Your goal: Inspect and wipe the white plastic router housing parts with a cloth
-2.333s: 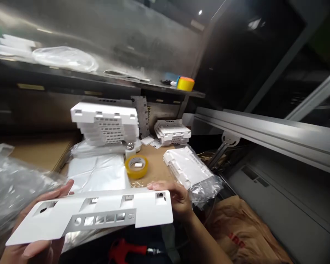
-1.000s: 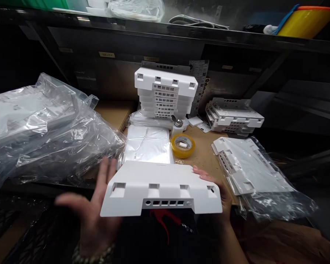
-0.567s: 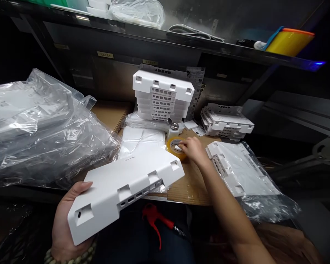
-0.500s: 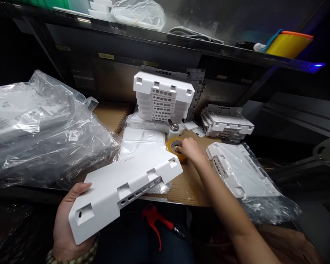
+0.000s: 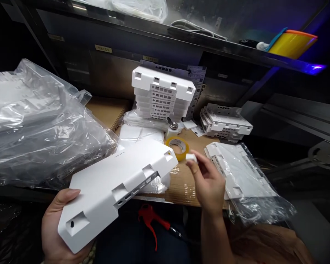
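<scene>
Big bag (image 5: 38,124) of wrapped parts is slumping on the far left, out of the way. The left hand (image 5: 53,229) is cradling a white cover (image 5: 115,187) from below, fingers closed around its near corner, tilting it so the port side is facing up and over the lap. Behind it a stack (image 5: 162,96) of covers is sitting by the tape (image 5: 178,147). The right hand (image 5: 207,181) is pinching a small white piece (image 5: 191,157) at its fingertips, just beside the cover's far end, probably lining it up.
</scene>
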The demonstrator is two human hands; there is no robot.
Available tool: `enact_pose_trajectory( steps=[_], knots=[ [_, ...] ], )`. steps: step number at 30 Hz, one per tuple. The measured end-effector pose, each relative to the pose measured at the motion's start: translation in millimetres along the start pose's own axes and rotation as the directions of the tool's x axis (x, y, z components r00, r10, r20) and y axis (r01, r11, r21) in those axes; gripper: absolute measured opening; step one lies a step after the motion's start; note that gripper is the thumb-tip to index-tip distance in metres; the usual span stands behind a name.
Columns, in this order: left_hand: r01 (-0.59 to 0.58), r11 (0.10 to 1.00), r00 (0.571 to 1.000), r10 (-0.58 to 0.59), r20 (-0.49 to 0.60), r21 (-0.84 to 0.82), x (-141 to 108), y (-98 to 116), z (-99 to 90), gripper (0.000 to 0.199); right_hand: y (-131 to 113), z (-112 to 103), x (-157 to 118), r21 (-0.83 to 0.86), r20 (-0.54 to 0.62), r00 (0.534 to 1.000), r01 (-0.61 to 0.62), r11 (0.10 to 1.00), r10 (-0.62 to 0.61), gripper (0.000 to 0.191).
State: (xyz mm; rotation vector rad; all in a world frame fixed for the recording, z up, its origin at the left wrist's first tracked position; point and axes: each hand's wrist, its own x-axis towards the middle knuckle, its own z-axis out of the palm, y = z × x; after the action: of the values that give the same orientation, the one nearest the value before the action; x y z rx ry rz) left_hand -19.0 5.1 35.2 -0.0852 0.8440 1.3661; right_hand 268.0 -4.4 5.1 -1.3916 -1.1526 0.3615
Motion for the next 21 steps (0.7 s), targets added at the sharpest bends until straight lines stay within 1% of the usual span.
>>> enact_pose_trajectory(
  steps=[1, 2, 3, 4, 6, 8, 13, 17, 21],
  knots=[
    [-0.071, 0.993, 0.995, 0.076, -0.06, 0.096, -2.9, -3.0, 4.9, 0.097, -9.7, 2.3, -14.4, 0.054, 0.005, 1.0, 0.007, 0.998, -0.008, 0.029],
    [-0.13, 0.973, 0.986, 0.147, -0.079, 0.189, -5.2, -5.8, 7.8, 0.095, -18.8, 6.0, -26.4, 0.074, 0.032, 0.999, 0.026, 0.997, -0.029, 0.027],
    [-0.173, 0.951, 0.979, 0.194, -0.059, 0.255, -6.8, -8.2, 8.8, 0.092, -27.0, 10.5, -35.5, 0.075, 0.062, 0.996, 0.059, 0.995, -0.064, 0.024],
    [-0.203, 0.936, 0.977, 0.214, -0.009, 0.287, -8.0, -10.2, 8.0, 0.09, -34.2, 15.4, -41.8, 0.065, 0.085, 0.991, 0.101, 0.993, -0.106, 0.023],
    [-0.253, 0.916, 0.967, 0.243, 0.071, 0.31, -9.3, -13.3, 3.5, 0.084, -45.7, 24.9, -47.6, 0.046, 0.113, 0.977, 0.179, 0.983, -0.183, 0.02],
    [-0.286, 0.905, 0.958, 0.266, 0.107, 0.314, -10.5, -15.5, -0.9, 0.081, -53.3, 32.3, -48.0, 0.052, 0.131, 0.969, 0.204, 0.978, -0.209, 0.02],
    [-0.343, 0.898, 0.939, 0.325, 0.11, 0.275, -15.2, -19.7, -1.6, 0.081, -59.7, 39.9, -47.2, 0.105, 0.157, 0.97, 0.17, 0.98, -0.186, 0.018],
    [-0.334, 0.919, 0.941, 0.311, 0.133, 0.208, -17.0, -21.7, -2.4, 0.083, -58.9, 40.0, -48.6, 0.098, 0.151, 0.967, 0.193, 0.976, -0.206, 0.016],
    [-0.297, 0.941, 0.953, 0.282, 0.11, 0.162, -15.9, -24.1, -2.7, 0.088, -58.4, 38.9, -48.5, 0.068, 0.142, 0.962, 0.226, 0.972, -0.234, 0.016]
  ],
)
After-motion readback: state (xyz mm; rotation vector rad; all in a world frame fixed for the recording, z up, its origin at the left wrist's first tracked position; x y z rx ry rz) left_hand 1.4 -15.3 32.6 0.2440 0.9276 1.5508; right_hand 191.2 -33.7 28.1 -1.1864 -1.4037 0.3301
